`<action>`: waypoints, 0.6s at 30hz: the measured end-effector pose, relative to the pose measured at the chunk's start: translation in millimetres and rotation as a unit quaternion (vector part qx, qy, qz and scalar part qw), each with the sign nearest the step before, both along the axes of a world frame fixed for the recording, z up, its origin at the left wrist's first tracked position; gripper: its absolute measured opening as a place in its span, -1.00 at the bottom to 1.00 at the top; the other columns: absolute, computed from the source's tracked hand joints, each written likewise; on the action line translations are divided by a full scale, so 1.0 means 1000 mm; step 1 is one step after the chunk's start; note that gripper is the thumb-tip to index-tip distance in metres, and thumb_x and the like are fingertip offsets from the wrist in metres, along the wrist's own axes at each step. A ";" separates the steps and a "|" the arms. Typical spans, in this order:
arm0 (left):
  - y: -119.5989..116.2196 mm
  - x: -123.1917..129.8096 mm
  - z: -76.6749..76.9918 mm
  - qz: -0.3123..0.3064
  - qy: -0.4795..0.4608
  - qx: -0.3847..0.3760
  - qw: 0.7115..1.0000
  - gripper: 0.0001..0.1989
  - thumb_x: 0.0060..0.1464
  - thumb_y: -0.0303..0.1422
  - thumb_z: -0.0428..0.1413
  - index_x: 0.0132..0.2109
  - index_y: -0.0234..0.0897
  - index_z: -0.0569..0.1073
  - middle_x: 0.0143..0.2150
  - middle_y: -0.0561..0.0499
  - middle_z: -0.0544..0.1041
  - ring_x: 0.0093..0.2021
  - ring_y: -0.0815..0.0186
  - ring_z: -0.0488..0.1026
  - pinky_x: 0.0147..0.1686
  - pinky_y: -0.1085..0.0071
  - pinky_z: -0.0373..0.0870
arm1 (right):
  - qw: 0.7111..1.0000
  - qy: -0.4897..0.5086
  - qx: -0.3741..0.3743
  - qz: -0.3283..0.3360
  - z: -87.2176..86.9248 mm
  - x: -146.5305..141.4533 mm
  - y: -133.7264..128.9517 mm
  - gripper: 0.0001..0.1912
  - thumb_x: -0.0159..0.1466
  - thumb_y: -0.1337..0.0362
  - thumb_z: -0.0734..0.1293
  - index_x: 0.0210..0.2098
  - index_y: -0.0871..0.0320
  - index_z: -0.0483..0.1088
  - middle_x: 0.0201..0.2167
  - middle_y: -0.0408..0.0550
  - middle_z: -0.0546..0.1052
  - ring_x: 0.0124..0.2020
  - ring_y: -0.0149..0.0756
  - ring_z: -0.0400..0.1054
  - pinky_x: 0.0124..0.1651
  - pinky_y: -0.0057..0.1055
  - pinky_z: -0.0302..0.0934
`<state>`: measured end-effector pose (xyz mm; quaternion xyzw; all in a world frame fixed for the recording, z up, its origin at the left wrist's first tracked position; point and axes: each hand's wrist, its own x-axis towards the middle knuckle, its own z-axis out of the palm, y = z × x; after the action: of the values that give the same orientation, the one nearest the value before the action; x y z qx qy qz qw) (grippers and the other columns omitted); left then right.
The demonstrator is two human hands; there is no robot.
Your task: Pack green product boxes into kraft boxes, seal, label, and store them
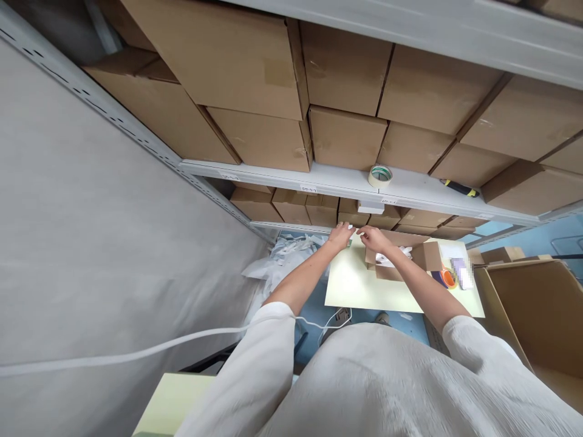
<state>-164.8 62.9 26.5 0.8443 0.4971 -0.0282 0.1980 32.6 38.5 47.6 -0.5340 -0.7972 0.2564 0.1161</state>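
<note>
Both arms reach forward over a pale yellow table (348,285). At its far left corner my left hand (340,237) is closed, with a small white piece (350,227) showing at its fingertips, too small to name. Close beside it on the right is my right hand (373,239), fingers pinched together; whatever is between them cannot be made out. The right forearm passes over an open cardboard box (395,272) on the table. Inside the box lies crumpled white material (387,260). A bit of green shows under the left hand.
An orange tape roll (448,278) lies at the table's right. Shelves ahead carry many cardboard boxes (348,139), a masking tape roll (379,176) and a black-yellow cutter (460,188). White plastic scraps (277,261) pile at left. A large open carton (537,309) stands right. A white cable (136,352) hangs left.
</note>
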 end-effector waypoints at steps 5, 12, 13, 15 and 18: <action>-0.008 -0.016 0.016 0.009 0.008 0.015 1.000 -0.42 0.24 -0.39 0.29 0.36 -0.09 0.42 0.34 -0.26 0.38 0.40 -0.16 0.25 0.19 0.05 0.48 | 1.000 0.016 0.003 -0.008 0.002 0.003 0.002 -0.62 0.39 0.51 0.27 0.07 0.14 0.61 0.09 0.06 0.64 -0.08 -0.24 0.56 0.14 -0.34 0.39; -0.008 -0.038 0.087 0.042 -0.034 0.073 0.996 -0.43 0.26 -0.30 0.31 0.38 -0.04 0.44 0.35 -0.20 0.44 0.38 -0.11 0.33 0.25 0.05 0.44 | 0.998 0.025 -0.005 -0.056 -0.002 0.011 0.008 -0.56 0.37 0.45 0.27 0.20 0.19 0.53 0.10 0.15 0.64 0.05 -0.09 0.56 0.24 -0.17 0.39; -0.009 -0.040 0.100 0.045 -0.042 0.081 0.995 -0.40 0.24 -0.29 0.32 0.39 -0.03 0.43 0.36 -0.18 0.45 0.38 -0.11 0.34 0.29 0.05 0.41 | 0.997 0.033 -0.016 -0.061 -0.003 0.012 0.008 -0.50 0.37 0.43 0.29 0.28 0.18 0.48 0.10 0.15 0.64 0.05 -0.07 0.56 0.23 -0.14 0.40; -0.013 -0.040 0.125 0.047 -0.061 0.092 0.993 -0.34 0.20 -0.27 0.36 0.40 -0.02 0.43 0.39 -0.17 0.44 0.39 -0.12 0.35 0.34 0.04 0.36 | 0.995 0.060 -0.044 -0.061 -0.004 0.014 0.008 -0.32 0.35 0.36 0.34 0.45 0.16 0.29 0.15 0.16 0.62 0.06 -0.04 0.57 0.22 -0.08 0.42; -0.023 -0.036 0.157 0.027 -0.098 0.110 0.989 -0.37 0.18 -0.34 0.33 0.37 -0.03 0.47 0.31 -0.13 0.52 0.33 -0.07 0.43 0.29 0.11 0.39 | 0.991 0.120 -0.045 -0.036 0.000 0.022 0.006 -0.01 0.26 0.24 0.47 0.59 0.05 0.04 0.37 0.18 0.45 0.21 0.04 0.49 0.31 0.02 0.37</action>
<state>-200.5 40.1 183.9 0.8458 0.4983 0.1149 0.1521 54.4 44.2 47.7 -0.5321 -0.7458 0.3498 0.1958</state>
